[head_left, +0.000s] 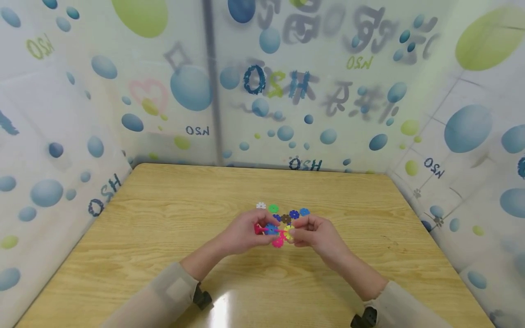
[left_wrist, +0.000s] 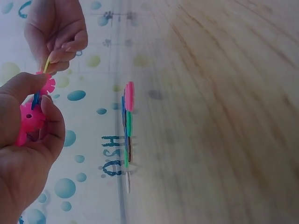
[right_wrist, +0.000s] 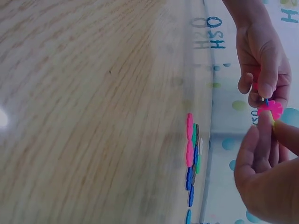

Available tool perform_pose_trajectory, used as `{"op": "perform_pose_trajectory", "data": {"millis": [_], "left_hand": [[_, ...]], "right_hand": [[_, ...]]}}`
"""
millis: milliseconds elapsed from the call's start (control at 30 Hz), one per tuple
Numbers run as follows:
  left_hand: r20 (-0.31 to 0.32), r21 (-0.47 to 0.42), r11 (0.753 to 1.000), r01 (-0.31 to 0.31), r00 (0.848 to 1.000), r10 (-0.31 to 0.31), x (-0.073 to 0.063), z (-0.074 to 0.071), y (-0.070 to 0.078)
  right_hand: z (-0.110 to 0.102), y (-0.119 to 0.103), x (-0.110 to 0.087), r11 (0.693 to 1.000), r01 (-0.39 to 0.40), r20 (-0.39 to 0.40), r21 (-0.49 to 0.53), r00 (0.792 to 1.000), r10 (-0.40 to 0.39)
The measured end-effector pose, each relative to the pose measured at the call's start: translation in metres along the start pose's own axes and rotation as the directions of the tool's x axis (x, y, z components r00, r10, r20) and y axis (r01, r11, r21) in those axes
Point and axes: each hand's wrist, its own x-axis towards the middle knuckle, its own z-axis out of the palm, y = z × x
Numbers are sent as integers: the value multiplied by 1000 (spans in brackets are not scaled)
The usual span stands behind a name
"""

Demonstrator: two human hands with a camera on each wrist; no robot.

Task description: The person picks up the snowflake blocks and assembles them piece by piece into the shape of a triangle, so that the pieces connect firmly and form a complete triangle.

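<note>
- Landmark: brown disc (head_left: 285,218), lying on the wood-grain bench (head_left: 197,196); sides below are the wearer's.
- Left hand (head_left: 248,231): to the left of the brown disc and nearer the wearer, raised off the bench. Grip grasping: thumb and fingers pinch a blue disc (head_left: 271,228); a rose disc (left_wrist: 32,117) sits inside the curled fingers.
- Right hand (head_left: 320,234): to the right of the brown disc and nearer the wearer, also raised. Grip grasping: thumb and fingertips pinch a yellow disc (head_left: 289,232) by its edge.
- Held pieces form a row between the hands, on the wearer's side of the brown disc and above the bench: rose, blue, a hot-pink disc (right_wrist: 271,110), yellow. Exact seating of yellow against hot-pink: cannot tell, fingers cover it.
- On the bench about the brown disc: navy disc (head_left: 294,214) just to the right; sky-blue disc (head_left: 304,212) farther right; green disc (head_left: 273,208) to the left and beyond; white disc (head_left: 260,206) farther left and beyond; pink bench disc (head_left: 277,242) on the wearer's side. Others partly hidden.
- Well beyond the brown disc: bubble-printed sheeting (head_left: 287,150) with mirrored lettering.
</note>
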Motion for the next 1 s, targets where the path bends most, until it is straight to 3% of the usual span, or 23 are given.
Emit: {"op": "perform_pose_trajectory", "data": {"millis": [300, 533, 667, 800, 1000], "left_hand": [[8, -25, 999, -27, 1000, 28, 0, 0, -2], [-148, -117, 993, -11, 989, -6, -1, -3, 0], [-227, -196, 979, 60, 968, -105, 0, -3, 1], [-263, -286, 953, 99, 948, -177, 1, -2, -2], [-303, -269, 962, 42, 945, -126, 4, -1, -6]], "right_hand": [[-6, 0, 1, 996, -60, 108, -67, 992, 67], [-10, 7, 2, 996, -79, 125, 43, 989, 73], [-10, 9, 3, 993, -80, 116, 83, 991, 70], [-7, 10, 4, 990, -80, 98, 114, 993, 69], [-2, 11, 4, 986, -82, 100, 144, 993, 68]]}}
